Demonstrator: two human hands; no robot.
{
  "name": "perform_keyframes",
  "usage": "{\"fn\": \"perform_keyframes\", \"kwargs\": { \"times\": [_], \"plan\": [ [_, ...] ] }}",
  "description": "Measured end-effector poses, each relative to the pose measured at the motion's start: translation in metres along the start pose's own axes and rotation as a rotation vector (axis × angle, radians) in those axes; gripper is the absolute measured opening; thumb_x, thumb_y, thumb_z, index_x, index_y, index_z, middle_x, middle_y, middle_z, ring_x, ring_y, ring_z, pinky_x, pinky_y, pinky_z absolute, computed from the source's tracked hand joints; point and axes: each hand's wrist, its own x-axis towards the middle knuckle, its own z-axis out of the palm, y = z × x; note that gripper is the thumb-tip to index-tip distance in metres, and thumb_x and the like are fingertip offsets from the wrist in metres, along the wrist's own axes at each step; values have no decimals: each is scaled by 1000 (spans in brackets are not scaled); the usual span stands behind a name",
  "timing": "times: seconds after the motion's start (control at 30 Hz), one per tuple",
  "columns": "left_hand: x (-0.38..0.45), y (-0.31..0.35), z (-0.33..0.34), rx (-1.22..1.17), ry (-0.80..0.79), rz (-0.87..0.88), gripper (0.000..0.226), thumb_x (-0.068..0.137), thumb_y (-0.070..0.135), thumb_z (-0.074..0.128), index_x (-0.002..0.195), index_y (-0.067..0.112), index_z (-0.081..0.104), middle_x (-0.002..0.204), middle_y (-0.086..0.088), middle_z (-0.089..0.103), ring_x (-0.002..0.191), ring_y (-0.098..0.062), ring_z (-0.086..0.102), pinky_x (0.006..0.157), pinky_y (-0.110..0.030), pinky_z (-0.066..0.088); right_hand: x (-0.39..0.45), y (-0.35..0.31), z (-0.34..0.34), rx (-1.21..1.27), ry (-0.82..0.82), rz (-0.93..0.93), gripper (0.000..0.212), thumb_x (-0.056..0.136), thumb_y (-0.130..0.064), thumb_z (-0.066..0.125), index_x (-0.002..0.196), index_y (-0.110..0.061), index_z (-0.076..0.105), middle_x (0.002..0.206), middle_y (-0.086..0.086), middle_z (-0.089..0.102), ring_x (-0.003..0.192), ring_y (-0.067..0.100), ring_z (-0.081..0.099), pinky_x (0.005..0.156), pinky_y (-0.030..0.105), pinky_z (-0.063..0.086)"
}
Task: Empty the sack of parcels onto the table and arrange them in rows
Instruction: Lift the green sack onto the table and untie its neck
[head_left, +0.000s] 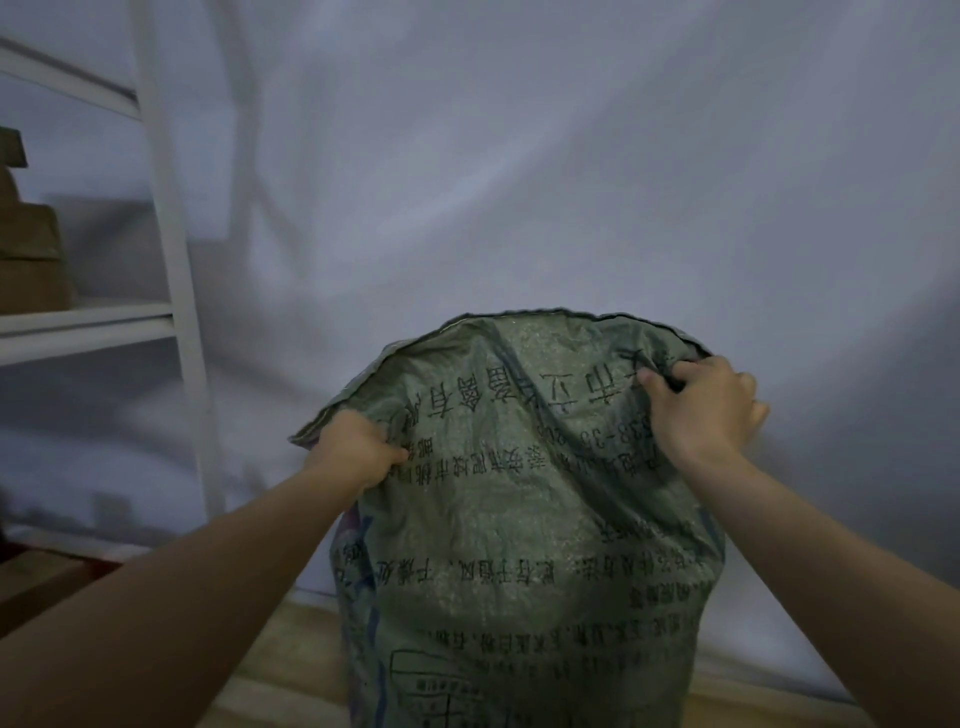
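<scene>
A green woven sack (524, 519) with black printed characters stands upright in front of me, filling the lower middle of the view. The printing reads upside down. My left hand (358, 452) grips the sack's upper left corner, fingers curled into the fabric. My right hand (706, 405) grips the upper right corner near the stitched top edge. No parcels are visible; the sack hides its contents.
A white sheet (519, 182) hangs behind the sack. A white metal shelf rack (176, 291) stands at the left with brown cardboard boxes (31, 260) on a shelf. A strip of wooden surface (291, 670) shows below, beside the sack.
</scene>
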Motion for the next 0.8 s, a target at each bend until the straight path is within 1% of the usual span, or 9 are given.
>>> {"fn": "perform_keyframes", "kwargs": {
  "times": [0.1, 0.13, 0.2, 0.4, 0.5, 0.57, 0.63, 0.7, 0.8],
  "plan": [
    [-9, 14, 1, -1, 186, 130, 17, 85, 28, 76, 71, 19, 72, 85, -2, 70, 84, -26, 67, 82, -43, 57, 7, 4, -7, 79, 42, 13, 35, 95, -38, 64, 69, -14, 61, 92, 10, 56, 89, 33, 52, 76, 38, 40],
    [-13, 23, 2, 15, 228, 178, 15, 87, 30, 73, 76, 20, 75, 85, 0, 70, 84, -25, 66, 80, -41, 57, 10, 4, -11, 134, 50, 42, 43, 95, -34, 64, 62, -11, 52, 77, 10, 51, 70, 31, 49, 60, 34, 37],
    [-21, 47, 1, 20, 269, 246, 15, 90, 33, 70, 79, 24, 75, 83, 2, 67, 81, -22, 62, 76, -36, 55, 18, 1, -21, 227, 75, 99, 43, 96, -28, 63, 64, -5, 48, 59, 8, 43, 51, 24, 38, 48, 31, 26],
    [-20, 97, -5, 36, 342, 316, 13, 90, 37, 68, 83, 30, 76, 90, 4, 72, 86, -24, 66, 66, -29, 46, 40, -12, -41, 375, 175, 131, 34, 94, -23, 64, 75, 6, 61, 66, 10, 55, 64, 26, 53, 62, 31, 43],
    [-18, 116, -8, 8, 328, 361, 14, 91, 33, 67, 89, 26, 78, 93, 2, 74, 84, -24, 65, 67, -29, 48, 51, -16, -43, 461, 226, 163, 31, 90, -21, 66, 79, 8, 63, 71, 10, 62, 69, 31, 67, 69, 50, 60],
    [-19, 131, -5, -6, 295, 408, 19, 93, 31, 64, 84, 22, 78, 84, 0, 72, 73, -20, 62, 63, -28, 47, 56, -21, -47, 476, 252, 148, 32, 91, -18, 64, 71, 7, 58, 65, 5, 53, 65, 23, 56, 70, 41, 59],
    [-20, 147, -2, -38, 274, 442, 26, 95, 28, 61, 74, 21, 75, 71, 2, 66, 63, -16, 55, 56, -26, 40, 60, -28, -54, 466, 274, 129, 29, 95, -16, 60, 69, -3, 54, 64, 1, 47, 67, 18, 46, 64, 27, 42],
    [-22, 163, -2, -97, 278, 456, 35, 96, 26, 59, 62, 21, 66, 63, 3, 58, 59, -14, 51, 52, -26, 33, 65, -36, -61, 470, 308, 120, 29, 97, -16, 57, 70, -7, 52, 65, -1, 46, 70, 17, 45, 63, 26, 35],
    [-19, 178, -2, -205, 303, 497, 31, 98, 26, 57, 72, 17, 73, 71, 0, 65, 68, -18, 58, 64, -25, 41, 74, -40, -65, 456, 340, 47, 39, 99, -15, 52, 62, -9, 43, 67, 0, 45, 76, 17, 44, 66, 26, 33]
  ]
}}
